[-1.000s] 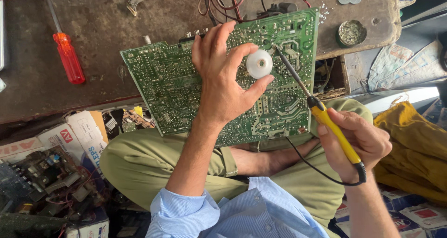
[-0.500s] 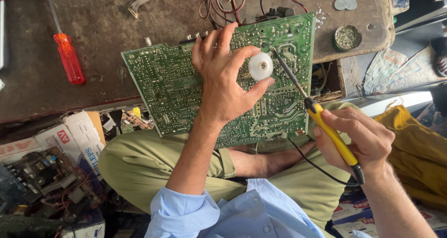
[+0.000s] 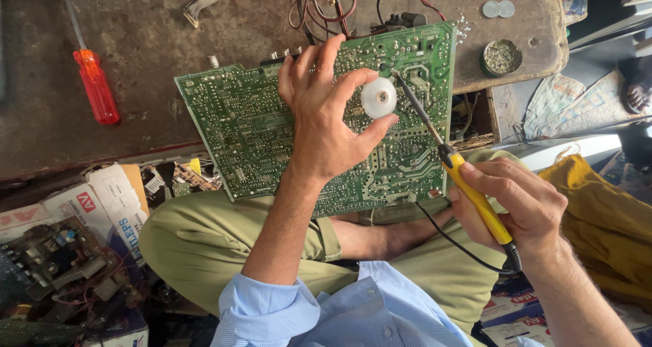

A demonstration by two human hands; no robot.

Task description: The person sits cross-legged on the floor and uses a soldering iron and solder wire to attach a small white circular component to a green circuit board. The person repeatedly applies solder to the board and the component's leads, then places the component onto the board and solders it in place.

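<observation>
A yellow-handled soldering iron [image 3: 468, 184] is gripped in the right hand [image 3: 523, 208], its tip now brought onto the green circuit board [image 3: 251, 130], beside the white solder spool [image 3: 378, 97] pinched in the left hand [image 3: 326, 126], suggesting soldering underway.

Iron tip moves up the board

Your right hand [image 3: 523, 208] now carries the soldering iron [image 3: 451, 163] higher, its tip nearer the circuit board [image 3: 258, 143] top edge, while your left hand [image 3: 326, 123] shifts the white solder spool [image 3: 378, 97] slightly up-left.

White cardboard boxes [image 3: 102, 204] with red and blue print lie lower left, others [image 3: 509, 313] lower right
</observation>
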